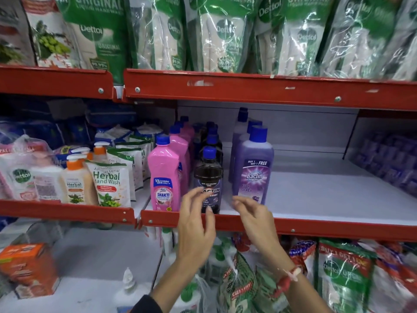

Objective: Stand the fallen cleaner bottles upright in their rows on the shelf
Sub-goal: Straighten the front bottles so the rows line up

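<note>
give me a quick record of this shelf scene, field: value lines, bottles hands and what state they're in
pink bottles: row led by front pink bottle, upright
dark bottles: row led by front dark bottle, upright
purple bottles: row led by front purple bottle, upright
fallen bottles: none visible in these rows
left hand: open, fingers in front of the dark bottle's label, grip not evident
right hand: open, fingers by the purple bottle's base, holding nothing
shelf: red-edged shelf, bare to the right of the purple row
</note>
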Demonstrator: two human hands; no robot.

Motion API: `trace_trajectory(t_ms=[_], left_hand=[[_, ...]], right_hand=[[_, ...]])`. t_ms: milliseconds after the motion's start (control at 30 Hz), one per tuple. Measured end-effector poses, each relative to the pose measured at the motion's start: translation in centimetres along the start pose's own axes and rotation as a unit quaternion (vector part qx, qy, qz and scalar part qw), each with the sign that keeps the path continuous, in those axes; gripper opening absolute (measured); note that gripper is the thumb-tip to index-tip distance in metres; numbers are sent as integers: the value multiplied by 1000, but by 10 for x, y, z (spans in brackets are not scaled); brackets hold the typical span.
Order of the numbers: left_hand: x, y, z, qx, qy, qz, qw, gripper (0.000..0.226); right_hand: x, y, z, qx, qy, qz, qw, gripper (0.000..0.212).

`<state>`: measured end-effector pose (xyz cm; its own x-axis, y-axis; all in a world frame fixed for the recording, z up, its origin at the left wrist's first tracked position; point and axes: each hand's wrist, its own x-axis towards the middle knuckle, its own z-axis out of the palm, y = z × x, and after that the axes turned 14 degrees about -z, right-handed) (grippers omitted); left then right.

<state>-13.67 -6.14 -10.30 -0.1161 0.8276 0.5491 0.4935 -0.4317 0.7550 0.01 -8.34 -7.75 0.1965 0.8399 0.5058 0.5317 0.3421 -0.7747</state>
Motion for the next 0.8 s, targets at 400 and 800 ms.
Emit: trace_trajectory(t_ms=[400,800], left_hand=[[12,50,74,-18,-237,-167,957,68],[11,49,67,82,-198,-155,964,62]], right_hand=[[28,42,-49,-11,-15,69,997,59],[14,47,-64,-41,-95,24,994,61]])
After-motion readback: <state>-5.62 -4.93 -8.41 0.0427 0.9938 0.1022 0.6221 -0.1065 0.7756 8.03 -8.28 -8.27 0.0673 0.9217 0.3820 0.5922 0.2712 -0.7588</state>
